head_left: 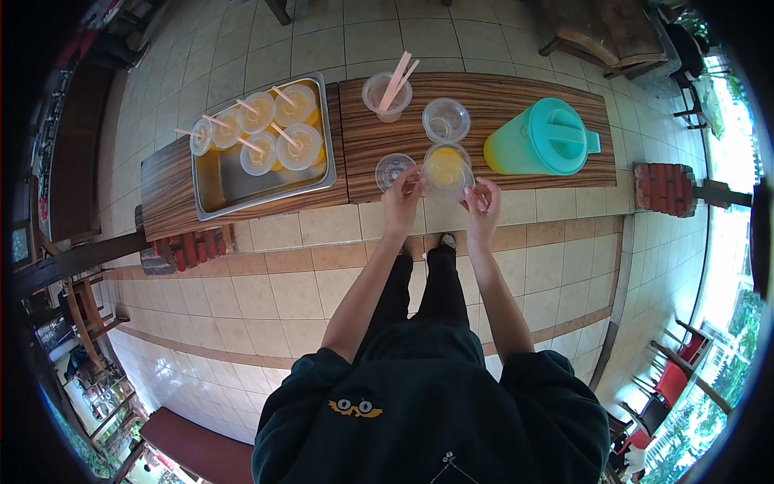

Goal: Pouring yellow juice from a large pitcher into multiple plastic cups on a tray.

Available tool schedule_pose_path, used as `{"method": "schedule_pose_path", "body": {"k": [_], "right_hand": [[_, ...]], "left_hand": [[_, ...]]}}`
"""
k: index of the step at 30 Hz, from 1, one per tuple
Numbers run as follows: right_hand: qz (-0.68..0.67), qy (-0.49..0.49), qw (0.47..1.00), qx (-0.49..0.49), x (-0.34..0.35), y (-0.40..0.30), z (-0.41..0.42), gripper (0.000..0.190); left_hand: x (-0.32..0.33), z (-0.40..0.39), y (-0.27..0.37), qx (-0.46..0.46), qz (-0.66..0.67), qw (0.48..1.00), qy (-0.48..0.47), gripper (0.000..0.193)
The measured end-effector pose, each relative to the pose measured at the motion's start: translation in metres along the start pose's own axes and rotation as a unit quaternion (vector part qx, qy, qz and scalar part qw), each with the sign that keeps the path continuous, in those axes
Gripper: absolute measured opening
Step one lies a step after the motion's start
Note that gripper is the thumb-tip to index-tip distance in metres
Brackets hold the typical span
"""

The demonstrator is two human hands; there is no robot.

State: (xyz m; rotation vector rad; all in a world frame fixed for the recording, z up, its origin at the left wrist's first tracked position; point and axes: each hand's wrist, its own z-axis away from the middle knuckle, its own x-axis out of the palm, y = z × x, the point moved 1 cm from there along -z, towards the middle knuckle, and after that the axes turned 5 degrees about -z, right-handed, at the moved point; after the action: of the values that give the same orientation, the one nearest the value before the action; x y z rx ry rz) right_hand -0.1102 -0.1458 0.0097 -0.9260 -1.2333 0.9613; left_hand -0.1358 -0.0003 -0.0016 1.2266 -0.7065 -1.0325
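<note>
Between my left hand (404, 196) and my right hand (482, 202) is a clear plastic lid (450, 186), pinched at its two sides by my fingertips. It overlaps the near side of a clear plastic cup of yellow-orange drink (446, 163); I cannot tell whether lid and rim touch. Beside my left fingers lies a round clear plastic piece, apparently one or more lids (390, 171). Just beyond the filled cup stands a clear plastic cup (446, 121), perhaps a stack. To the right is a turquoise-lidded pitcher (553, 142) with yellow drink at its bottom.
A metal tray (254, 193) on the left holds several lidded drinks (296, 147) with pink straws. Another cup (387, 91) at the table's far side holds loose straws (398, 85). All stand on a striped wooden table (363, 184); brick supports (664, 189) show at its ends.
</note>
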Motion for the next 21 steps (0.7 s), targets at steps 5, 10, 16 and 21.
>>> {"method": "schedule_pose_path", "body": {"k": [5, 10, 16, 21], "right_hand": [[0.08, 0.035, 0.996, 0.014, -0.008, 0.016, -0.012, 0.027], [0.122, 0.018, 0.992, -0.007, -0.013, 0.031, -0.03, 0.024], [0.299, -0.017, 0.948, -0.107, 0.002, 0.011, -0.041, 0.033], [0.383, -0.072, 0.905, -0.173, 0.016, 0.0, -0.048, 0.042]], "left_hand": [[0.012, -0.011, 0.007, 0.053, -0.045, 0.996, 0.063, 0.023], [0.016, -0.022, 0.009, 0.076, -0.098, 0.986, 0.111, 0.019], [0.014, -0.029, 0.011, 0.101, -0.123, 0.981, 0.111, 0.021], [0.02, -0.038, 0.006, 0.144, -0.159, 0.974, 0.068, 0.029]]}}
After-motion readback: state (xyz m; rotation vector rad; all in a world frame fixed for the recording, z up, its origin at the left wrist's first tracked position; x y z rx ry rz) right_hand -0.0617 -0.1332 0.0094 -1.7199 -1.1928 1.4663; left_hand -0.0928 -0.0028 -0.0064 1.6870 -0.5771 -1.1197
